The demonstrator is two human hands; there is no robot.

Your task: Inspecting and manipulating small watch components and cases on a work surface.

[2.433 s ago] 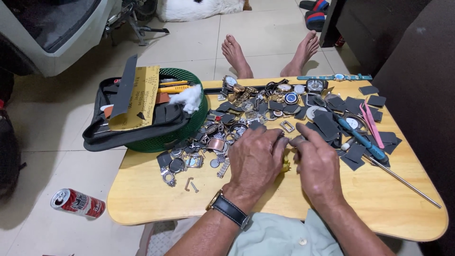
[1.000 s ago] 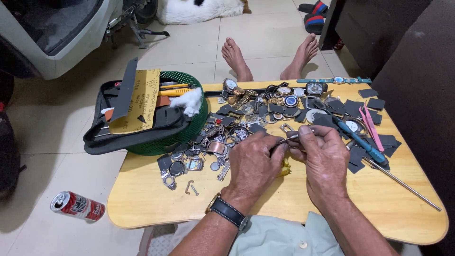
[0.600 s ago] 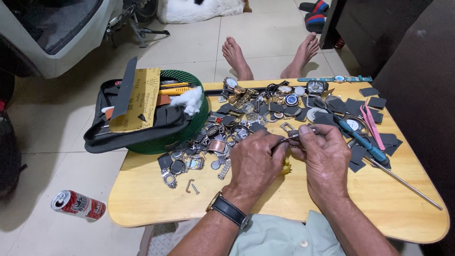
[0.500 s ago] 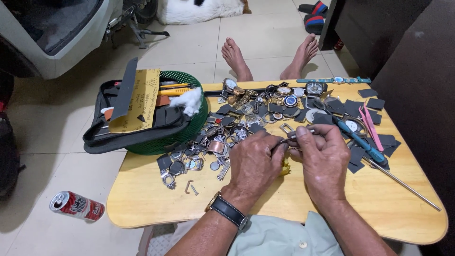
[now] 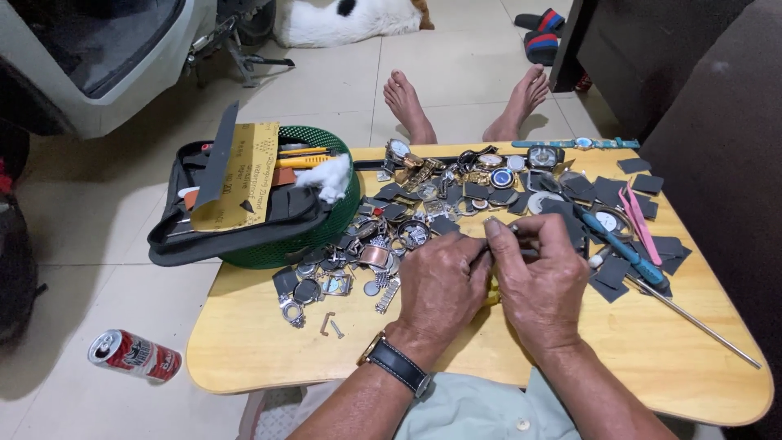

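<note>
I am pinching a small metal part (image 5: 495, 239) between both hands, left hand (image 5: 444, 283) and right hand (image 5: 544, 281) clenched around it over the table (image 5: 261, 350) beside the watch parts (image 5: 423, 212), probably mid-fitting; steady fingertip pressure seems needed next.

Two hands: left hand (image 5: 440, 281), right hand (image 5: 542, 281), close together over one wooden surface (image 5: 261, 350). One wristwatch (image 5: 395, 363) on left wrist. One green basket (image 5: 326, 232), one black pouch (image 5: 244, 224), one yellow ruler (image 5: 240, 175). One drink can (image 5: 134, 355) on floor. Two bare feet (image 5: 407, 102). One blue screwdriver (image 5: 623, 248), one pink tweezers (image 5: 639, 224). Watch parts (image 5: 423, 204): too many to count
</note>
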